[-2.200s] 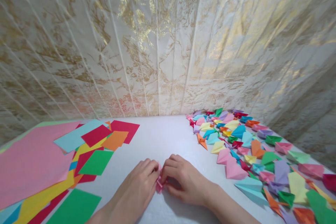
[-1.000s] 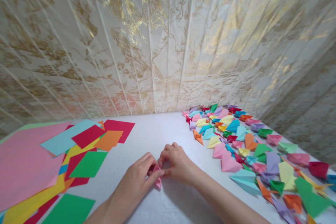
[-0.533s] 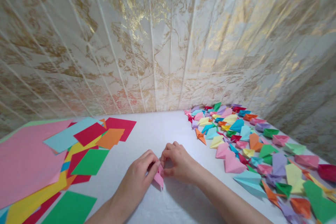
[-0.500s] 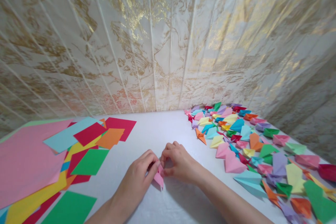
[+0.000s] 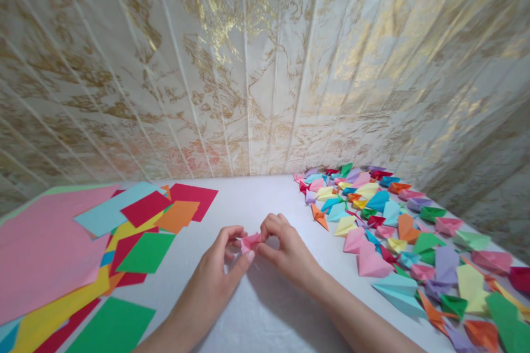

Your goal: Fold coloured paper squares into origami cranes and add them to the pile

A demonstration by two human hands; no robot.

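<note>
Between my two hands, above the middle of the white table, is a small folded pink paper piece [image 5: 250,242]. My left hand [image 5: 221,265] grips its left side, the thumb at the near edge and the fingers behind. With thumb and fingertips, my right hand [image 5: 285,251] pinches its right end. The fingers partly cover the paper, so its full shape is hidden. Nearest to my right hand lie folded pink paper shapes [image 5: 372,259] on the table.
Many folded paper pieces [image 5: 426,242] in mixed colours spread over the table's right side. On the left lie loose paper rectangles, among them green [image 5: 146,252] and orange [image 5: 178,217], beside a large pink sheet [image 5: 49,253]. A gold-patterned curtain [image 5: 248,94] hangs behind the table [image 5: 244,198].
The pink paper has turned from pointing down toward me to lying crosswise and slightly farther away. My left hand's fingers have spread more around it; my right hand still pinches it.
</note>
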